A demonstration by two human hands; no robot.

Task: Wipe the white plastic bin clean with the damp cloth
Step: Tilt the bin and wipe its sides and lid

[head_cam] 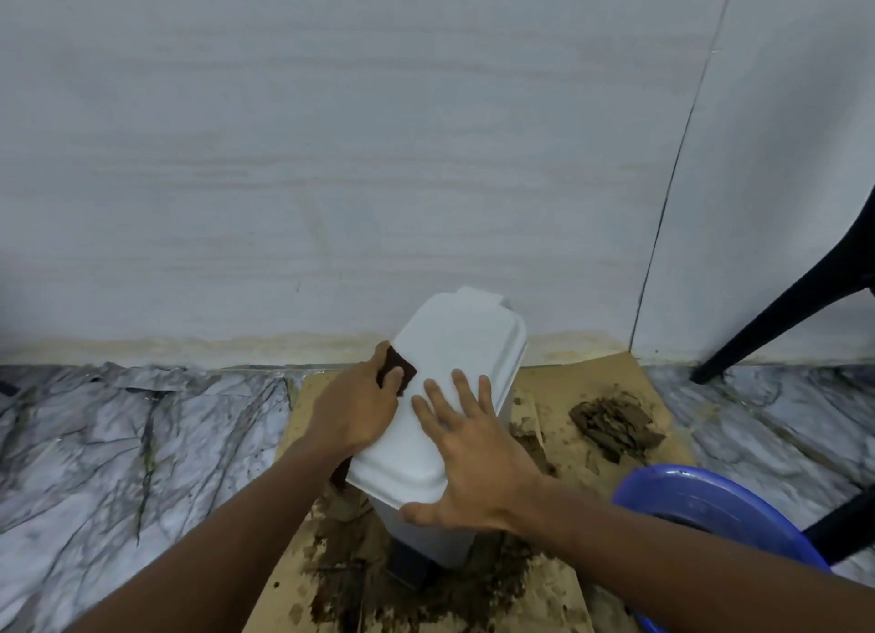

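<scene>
A white plastic bin (454,348) with a closed lid stands on a sheet of cardboard (592,381) against the wall. My left hand (352,407) grips a dark brown cloth (400,372) and presses it on the left edge of the lid. Flat on the near right part of the lid lies my right hand (473,448), fingers spread, its thumb hooked over the front rim. The bin's lower body is mostly hidden by my arms; a dark pedal (409,566) shows at its base.
Brown dirt (615,424) is piled on the cardboard right of the bin, with more smeared in front. A blue plastic basin (710,504) sits at the lower right. Black chair legs (776,315) stand at the right. Marble-patterned floor surrounds the cardboard.
</scene>
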